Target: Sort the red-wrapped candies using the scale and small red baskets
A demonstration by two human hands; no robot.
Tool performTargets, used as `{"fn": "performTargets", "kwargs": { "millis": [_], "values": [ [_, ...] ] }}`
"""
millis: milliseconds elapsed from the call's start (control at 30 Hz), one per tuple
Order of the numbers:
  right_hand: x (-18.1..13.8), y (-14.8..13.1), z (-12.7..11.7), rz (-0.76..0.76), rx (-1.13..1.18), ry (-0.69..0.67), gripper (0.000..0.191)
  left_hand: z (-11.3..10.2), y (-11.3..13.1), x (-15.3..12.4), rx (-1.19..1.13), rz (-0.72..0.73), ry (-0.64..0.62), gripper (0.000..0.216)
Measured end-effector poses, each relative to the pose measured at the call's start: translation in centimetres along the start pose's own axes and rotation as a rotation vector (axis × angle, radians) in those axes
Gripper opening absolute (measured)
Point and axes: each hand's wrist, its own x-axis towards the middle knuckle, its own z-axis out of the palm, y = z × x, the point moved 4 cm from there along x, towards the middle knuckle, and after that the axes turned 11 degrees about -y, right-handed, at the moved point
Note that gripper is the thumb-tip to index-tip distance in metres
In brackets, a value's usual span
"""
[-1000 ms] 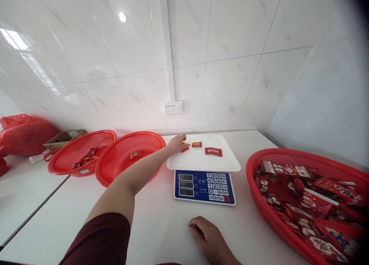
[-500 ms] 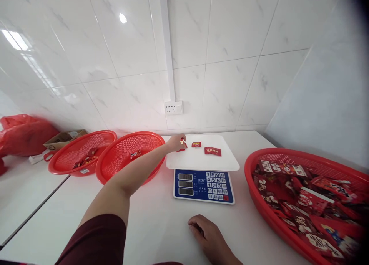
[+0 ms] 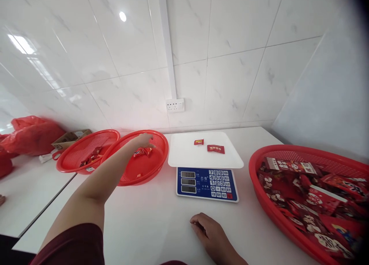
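Observation:
My left hand reaches over the middle red basket with its fingers stretched apart, and nothing shows in it. Below it, a few small red snack packets lie in that basket, partly hidden by my forearm. Curled loosely on the table before the scale, my right hand shows nothing in its fingers. On the white pan of the digital scale are a small red-and-yellow packet and a larger red packet.
A large red basket full of red snack packs stands at the right. Another red basket, a cardboard box and a red plastic bag are at the left. Another person's hand shows at the left edge. A tiled wall rises behind.
My left hand has moved left from the scale pan to over the middle basket and opened. The packets it gripped have left the pan; more packets now show in the basket.

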Motion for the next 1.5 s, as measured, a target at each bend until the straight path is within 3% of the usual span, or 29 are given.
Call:
{"fn": "performTargets", "kwargs": {
  "millis": [67,167,267,367,600,767,1033,1300,1400,1500],
  "values": [
    [0.0,0.0,0.0,0.002,0.006,0.004,0.020,0.6,2.2,0.6,0.014,0.070,0.055,0.044],
    [0.0,0.0,0.0,0.009,0.012,0.015,0.020,2.0,7.8,2.3,0.021,0.255,0.111,0.035],
    [-0.1,0.0,-0.1,0.010,0.019,0.028,0.020,4.2,14.0,4.3,0.033,0.420,0.096,0.035],
    [-0.1,-0.1,-0.3,0.009,0.034,0.052,0.020,6.0,18.5,5.7,0.054,0.505,0.073,0.034],
    [-0.3,-0.4,-0.6,-0.017,0.038,0.091,0.020,6.4,22.6,6.6,0.005,0.473,0.161,0.032],
    [-0.3,-0.4,-0.6,-0.019,0.042,0.088,0.020,7.9,25.2,6.2,-0.010,0.500,0.066,0.032],
    [-0.3,-0.3,-0.5,-0.024,0.046,0.075,0.020,8.2,24.1,4.6,0.035,0.506,0.032,0.034],
    [-0.4,-0.5,-0.4,-0.011,0.020,0.062,0.022,7.4,22.7,0.8,0.015,0.550,0.138,0.018],
    [-0.3,-0.3,-0.4,-0.016,0.025,0.070,0.022,5.1,19.6,-1.4,-0.049,0.543,0.224,0.021],
    [-0.3,-0.2,-0.3,-0.022,0.014,0.062,0.022,1.9,13.8,-3.4,-0.148,0.423,0.344,0.016]
  ]
}}
